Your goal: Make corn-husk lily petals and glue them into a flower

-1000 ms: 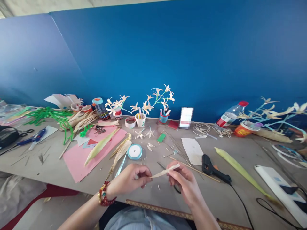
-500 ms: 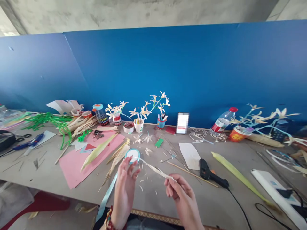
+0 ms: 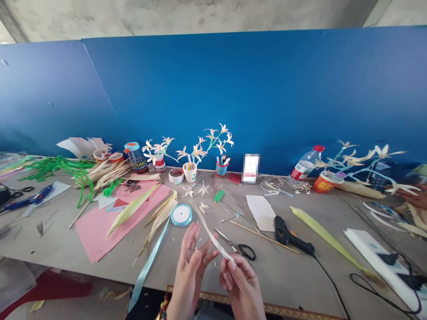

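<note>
One pale husk strip, right of the ribbon spool, is clamped in the fingers of the right hand. Nearer than the spool, the left hand spreads its fingers beside the strip.

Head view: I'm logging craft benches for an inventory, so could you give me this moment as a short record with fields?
Right hand: pinches a pale strip near one end
Left hand: open beside the strip; contact unclear
Scissors: on the table, just beyond the right hand
Ribbon spool: lying flat beyond the left hand; light blue ribbon trails over the near edge
Glue gun: black, right of the scissors
Pink paper: at left, yellow-green husk on top
</note>
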`<state>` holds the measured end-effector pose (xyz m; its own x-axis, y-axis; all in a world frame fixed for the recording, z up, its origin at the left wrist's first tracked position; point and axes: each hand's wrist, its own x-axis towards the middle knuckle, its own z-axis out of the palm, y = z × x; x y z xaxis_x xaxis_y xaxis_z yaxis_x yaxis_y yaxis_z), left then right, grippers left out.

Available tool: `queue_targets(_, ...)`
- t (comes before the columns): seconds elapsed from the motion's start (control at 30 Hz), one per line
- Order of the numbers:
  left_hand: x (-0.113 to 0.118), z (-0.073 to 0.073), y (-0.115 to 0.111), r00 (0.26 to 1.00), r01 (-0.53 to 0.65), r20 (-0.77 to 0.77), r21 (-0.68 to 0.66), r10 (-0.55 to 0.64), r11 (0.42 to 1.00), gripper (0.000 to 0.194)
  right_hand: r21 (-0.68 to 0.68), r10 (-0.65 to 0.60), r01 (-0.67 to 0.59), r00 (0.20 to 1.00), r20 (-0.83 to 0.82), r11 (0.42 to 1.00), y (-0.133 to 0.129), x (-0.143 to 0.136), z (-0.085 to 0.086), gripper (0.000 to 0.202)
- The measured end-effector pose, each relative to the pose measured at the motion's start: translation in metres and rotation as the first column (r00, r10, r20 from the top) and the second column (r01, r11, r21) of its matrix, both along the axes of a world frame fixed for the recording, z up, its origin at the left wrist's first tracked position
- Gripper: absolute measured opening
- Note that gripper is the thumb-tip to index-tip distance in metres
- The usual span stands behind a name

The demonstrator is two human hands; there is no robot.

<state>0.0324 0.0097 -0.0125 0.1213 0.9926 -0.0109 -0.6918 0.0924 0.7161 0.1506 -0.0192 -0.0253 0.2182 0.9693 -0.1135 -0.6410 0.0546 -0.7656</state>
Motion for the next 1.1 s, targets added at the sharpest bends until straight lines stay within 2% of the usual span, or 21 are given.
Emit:
queue_targets(0.07, -0.001, 0.001, -0.004, 0.994, 0.016, -0.108, 0.093, -0.006, 0.996, 0.049, -0.01, 0.006, -0.005, 0.999, 0.039, 1.0, 0.0, -0.003, -0.004, 0.027)
queue_targets(0.13, -0.002, 0.004, -0.008, 0.954, 0.063, -0.301, 0.163, -0.011, 0.985, 0.033, -0.025, 0.023, -0.021, 0.997, 0.075, 0.999, -0.002, -0.005, -0.007, 0.028)
queue_targets(0.2, -0.003, 0.009, -0.011, 0.882, 0.073, -0.469, 0.212, 0.036, 0.975, 0.02, -0.031, 0.05, -0.046, 0.991, 0.122, 0.998, -0.005, -0.006, -0.01, 0.028)
queue_targets(0.3, -0.006, 0.017, -0.012, 0.841, 0.075, -0.536, 0.241, 0.068, 0.968, 0.024, 0.007, 0.114, -0.121, 0.952, 0.284, 0.993, -0.011, -0.002, -0.01, 0.027)
queue_targets(0.4, -0.013, 0.023, -0.009, 0.799, 0.175, -0.602, 0.248, 0.01, 0.953, 0.022, 0.089, 0.137, -0.219, 0.829, 0.542, 0.972, -0.014, 0.011, -0.003, 0.028)
queue_targets(0.5, -0.02, 0.028, -0.002, 0.624, 0.361, -0.781, 0.253, -0.031, 0.898, 0.017, 0.133, 0.056, -0.212, 0.702, 0.71, 0.968, -0.009, 0.025, 0.007, 0.026)
queue_targets(0.57, -0.022, 0.031, 0.002, 0.504, 0.474, -0.861, 0.209, -0.069, 0.855, 0.013, 0.13, 0.032, -0.196, 0.656, 0.754, 0.972, -0.003, 0.032, 0.012, 0.022)
queue_targets(0.63, -0.021, 0.033, 0.004, 0.454, 0.522, -0.884, 0.165, -0.109, 0.837, 0.012, 0.143, 0.014, -0.194, 0.638, 0.77, 0.971, 0.002, 0.035, 0.014, 0.021)
queue_targets(0.7, -0.021, 0.033, 0.006, 0.456, 0.526, -0.878, 0.135, -0.145, 0.84, 0.011, 0.156, -0.008, -0.166, 0.658, 0.753, 0.974, 0.005, 0.035, 0.013, 0.022)
queue_targets(0.83, -0.025, 0.026, 0.009, 0.471, 0.483, -0.866, 0.097, -0.166, 0.87, 0.009, 0.105, 0.002, -0.095, 0.753, 0.658, 0.99, 0.008, 0.032, 0.011, 0.024)
queue_targets(0.93, -0.03, 0.022, 0.012, 0.458, 0.46, -0.878, 0.101, -0.138, 0.882, 0.014, 0.11, -0.001, -0.096, 0.75, 0.661, 0.989, 0.01, 0.035, 0.016, 0.027)
queue_targets(1.0, -0.033, 0.023, 0.015, 0.467, 0.462, -0.872, 0.101, -0.146, 0.881, 0.018, 0.102, 0.039, -0.168, 0.677, 0.735, 0.981, 0.014, 0.047, 0.02, 0.026)
queue_targets(1.03, -0.034, 0.024, 0.016, 0.481, 0.46, -0.862, 0.096, -0.157, 0.883, 0.02, 0.087, 0.06, -0.212, 0.604, 0.795, 0.973, 0.016, 0.057, 0.021, 0.025)
queue_targets(1.1, -0.037, 0.027, 0.02, 0.526, 0.446, -0.829, 0.079, -0.189, 0.892, 0.024, 0.049, 0.053, -0.253, 0.381, 0.923, 0.966, 0.023, 0.085, 0.018, 0.024)
